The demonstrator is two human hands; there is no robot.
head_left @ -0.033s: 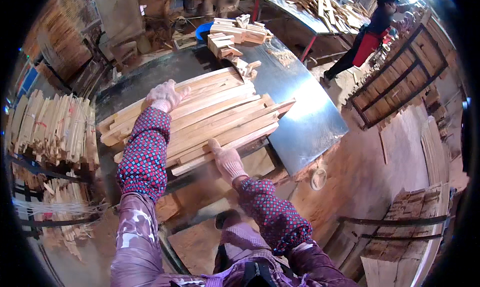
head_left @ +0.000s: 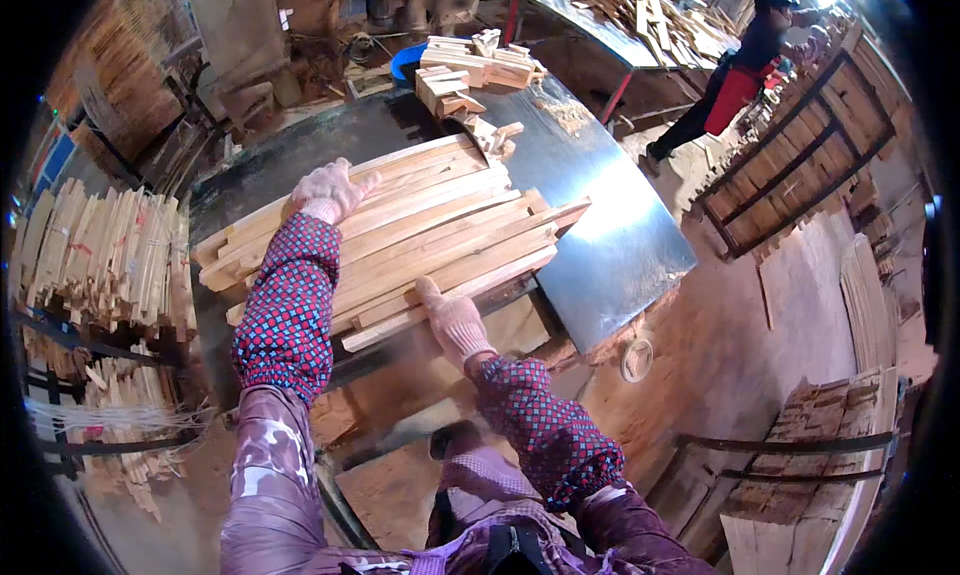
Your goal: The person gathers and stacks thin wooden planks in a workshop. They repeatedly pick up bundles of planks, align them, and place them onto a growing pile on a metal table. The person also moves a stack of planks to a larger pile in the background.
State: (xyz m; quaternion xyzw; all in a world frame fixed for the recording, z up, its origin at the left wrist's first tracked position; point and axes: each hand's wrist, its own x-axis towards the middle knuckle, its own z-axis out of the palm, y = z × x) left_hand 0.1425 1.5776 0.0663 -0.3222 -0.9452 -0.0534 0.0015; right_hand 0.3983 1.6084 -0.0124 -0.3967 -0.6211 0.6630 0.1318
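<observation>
A row of pale wooden strips (head_left: 430, 230) lies side by side on a metal-topped table (head_left: 630, 265), their ends uneven. My left hand (head_left: 330, 190), in a light knitted glove, grips the far side of the row, its thumb pointing right over the wood. At the near edge, my gloved right hand (head_left: 457, 325) lays its thumb on the closest strip, while its other fingers are curled and mostly hidden. Patterned sleeve covers reach both wrists. Beyond the strips' right ends sits a heap of short wood blocks (head_left: 480, 65).
Bundled strips (head_left: 110, 255) stand in a rack at left. A strapped wood stack (head_left: 805, 145) and another stack (head_left: 800, 475) are at right. Another person (head_left: 750, 65) works at the far right, near a table (head_left: 590, 25) strewn with wood pieces. A blue container (head_left: 406, 61) sits behind the blocks.
</observation>
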